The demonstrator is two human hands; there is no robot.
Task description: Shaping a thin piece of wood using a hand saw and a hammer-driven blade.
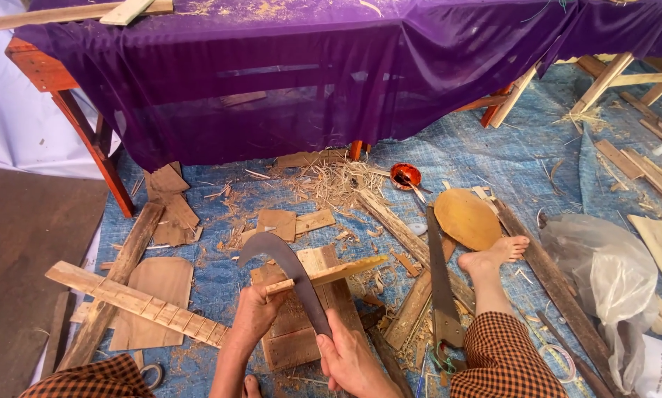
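While an orange bowl [405, 175] holds a tool, left hand [254, 313] grips a wood strip [331, 273], right hand [348, 355] a curved knife [290, 269].

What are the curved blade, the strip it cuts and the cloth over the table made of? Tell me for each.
Curved blade: probably steel, dull dark grey, unpolished. Strip: pale raw wood or bamboo, unfinished, with shavings around. Cloth: thin purple fabric with a velvety sheen, semi-sheer where the frame shows through.
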